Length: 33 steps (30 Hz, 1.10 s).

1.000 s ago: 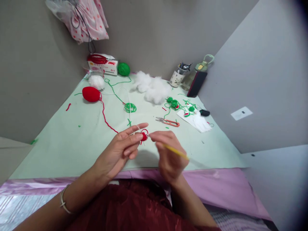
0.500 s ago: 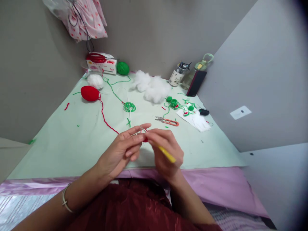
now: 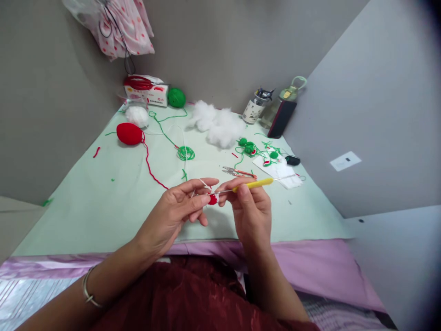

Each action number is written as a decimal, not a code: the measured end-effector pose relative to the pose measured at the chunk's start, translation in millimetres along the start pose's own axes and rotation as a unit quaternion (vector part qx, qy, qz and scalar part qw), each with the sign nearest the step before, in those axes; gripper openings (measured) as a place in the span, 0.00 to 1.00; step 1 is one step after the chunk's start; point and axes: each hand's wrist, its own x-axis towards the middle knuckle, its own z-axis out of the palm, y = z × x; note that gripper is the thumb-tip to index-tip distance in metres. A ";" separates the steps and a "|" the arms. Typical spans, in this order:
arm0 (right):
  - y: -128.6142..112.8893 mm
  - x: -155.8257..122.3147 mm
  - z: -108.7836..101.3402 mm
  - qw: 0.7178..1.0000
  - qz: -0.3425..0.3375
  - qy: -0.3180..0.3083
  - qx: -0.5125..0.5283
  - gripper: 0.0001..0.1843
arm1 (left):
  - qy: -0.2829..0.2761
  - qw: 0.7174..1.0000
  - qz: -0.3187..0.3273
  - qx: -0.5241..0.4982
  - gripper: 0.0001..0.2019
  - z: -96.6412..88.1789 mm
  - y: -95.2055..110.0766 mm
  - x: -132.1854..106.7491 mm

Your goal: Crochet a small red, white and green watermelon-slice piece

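Observation:
Pinched between the thumb and fingers of my left hand (image 3: pixel 182 202) is a small red and white crochet piece (image 3: pixel 213 199). White yarn (image 3: pixel 206 185) runs over the raised index finger of that hand. My right hand (image 3: pixel 251 207) grips a crochet hook (image 3: pixel 257 184) by its yellow handle, with the metal shaft pointing left to the top of the piece. The hook's tip is hidden at the stitches. Red yarn (image 3: pixel 150 172) leads from the red yarn ball (image 3: pixel 129 134) towards my left hand.
Orange thread snips (image 3: pixel 239 173) lie just beyond my right hand. Farther back are white stuffing (image 3: pixel 220 126), a white yarn ball (image 3: pixel 137 116), a green yarn ball (image 3: pixel 177 98) and coiled green yarn (image 3: pixel 186 153). A phone (image 3: pixel 282 119) leans against a bottle (image 3: pixel 288 94) at the right.
My right hand has turned and shifted right, so the hook now lies nearly level instead of slanting down towards me. More of the red and white piece shows.

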 end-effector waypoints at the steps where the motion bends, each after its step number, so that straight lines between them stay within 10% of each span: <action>1: -0.9 -0.1 -0.3 1.000 -0.003 -0.002 -0.002 0.11 | 0.002 1.000 -0.002 0.003 0.12 -0.2 0.9 0.0; 6: -6.4 -7.9 0.5 0.977 -0.127 0.002 -0.174 0.10 | 0.033 0.997 0.025 0.058 0.12 -1.0 1.9 -1.2; 12: -3.4 -13.7 0.1 0.873 -0.307 -0.061 -0.375 0.17 | 0.071 0.990 0.080 0.089 0.17 1.5 -1.4 -4.2; 16: 1.6 -13.7 0.4 0.807 -0.367 -0.049 -0.460 0.19 | 0.030 1.000 0.003 -0.005 0.22 2.2 -0.2 -2.2; 24: -4.4 -3.1 3.5 0.967 -0.178 0.005 -0.183 0.11 | 0.004 0.997 -0.037 -0.071 0.15 -0.4 4.5 -0.4; 28: -0.1 -5.9 6.6 0.953 -0.188 -0.011 -0.239 0.11 | 0.014 1.000 -0.001 -0.024 0.17 6.5 0.1 -3.1; 33: 7.4 -14.7 4.6 0.861 -0.317 -0.011 -0.397 0.19 | 0.018 0.997 -0.033 -0.061 0.19 3.3 -1.8 1.6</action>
